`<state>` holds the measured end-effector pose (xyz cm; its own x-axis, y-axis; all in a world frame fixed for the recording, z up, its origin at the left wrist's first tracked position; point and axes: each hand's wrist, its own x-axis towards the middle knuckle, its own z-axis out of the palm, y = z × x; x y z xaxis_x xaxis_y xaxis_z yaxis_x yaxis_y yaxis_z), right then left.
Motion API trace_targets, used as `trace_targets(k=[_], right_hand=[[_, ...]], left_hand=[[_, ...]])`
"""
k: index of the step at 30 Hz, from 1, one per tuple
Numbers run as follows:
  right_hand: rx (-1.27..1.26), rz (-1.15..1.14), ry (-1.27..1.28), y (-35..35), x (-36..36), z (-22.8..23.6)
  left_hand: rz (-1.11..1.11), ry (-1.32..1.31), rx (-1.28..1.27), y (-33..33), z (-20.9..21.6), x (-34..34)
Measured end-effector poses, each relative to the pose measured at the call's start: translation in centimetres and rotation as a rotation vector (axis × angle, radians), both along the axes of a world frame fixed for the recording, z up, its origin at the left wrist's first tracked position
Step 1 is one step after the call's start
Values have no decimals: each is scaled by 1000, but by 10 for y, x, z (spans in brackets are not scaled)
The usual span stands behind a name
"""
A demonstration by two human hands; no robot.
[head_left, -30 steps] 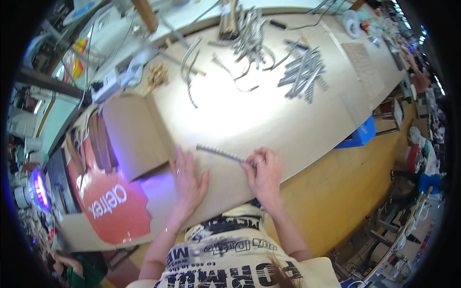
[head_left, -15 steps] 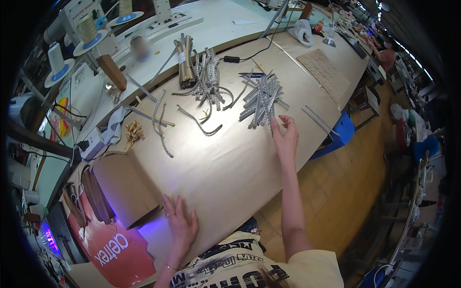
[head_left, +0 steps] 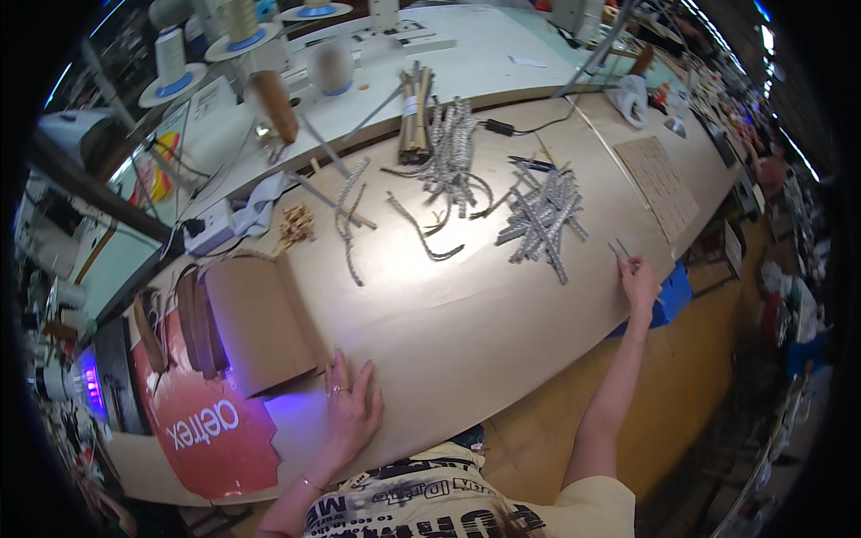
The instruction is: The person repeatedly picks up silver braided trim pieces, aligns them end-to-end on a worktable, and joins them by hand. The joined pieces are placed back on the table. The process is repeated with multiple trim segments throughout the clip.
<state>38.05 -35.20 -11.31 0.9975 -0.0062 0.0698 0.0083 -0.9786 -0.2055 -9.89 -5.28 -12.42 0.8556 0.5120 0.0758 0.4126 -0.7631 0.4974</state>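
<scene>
At the table's right edge, my right hand (head_left: pixel 639 287) has its fingers closed around thin grey strips (head_left: pixel 621 247), whose ends stick out past the fingertips. To its left lies a loose pile of short grey braided strips (head_left: pixel 543 215). My left hand (head_left: pixel 352 408) rests on the table with its fingers spread, holding nothing, beside a folded brown board (head_left: pixel 260 318). Longer grey braided cords (head_left: pixel 453 148) are heaped farther back, next to an upright-looking bundle of tan and dark strips (head_left: pixel 415 117). A few single cords (head_left: pixel 421 229) lie in the middle.
A pen (head_left: pixel 533 164) and a patterned tan sheet (head_left: pixel 657 186) lie at the far right. Tan scraps (head_left: pixel 296 224) and a white power strip (head_left: pixel 208 227) are on the left, with thread cones (head_left: pixel 170 56) behind. Below the right edge is something blue (head_left: pixel 671 300).
My right hand has left the pile of braided strips and moved right, onto the thin grey strips at the edge. My left hand stays spread by the brown board. The view has shifted.
</scene>
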Motion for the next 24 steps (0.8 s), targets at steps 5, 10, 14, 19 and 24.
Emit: trace_targets(k=[5, 10, 14, 19, 24], right_hand=[[-7, -59, 211, 6, 29, 13], [-158, 51, 270, 15, 49, 14], [-135, 112, 111, 30, 20, 18], [129, 133, 53, 40, -68, 13], [848, 89, 244, 27, -123, -11]], left_hand=[[-262, 48, 43, 17, 30, 20], [-612, 183, 166, 59, 73, 73], [-520, 51, 43, 101, 95, 157], [-436, -169, 117, 147, 97, 282], [-232, -88, 79, 159, 75, 392]])
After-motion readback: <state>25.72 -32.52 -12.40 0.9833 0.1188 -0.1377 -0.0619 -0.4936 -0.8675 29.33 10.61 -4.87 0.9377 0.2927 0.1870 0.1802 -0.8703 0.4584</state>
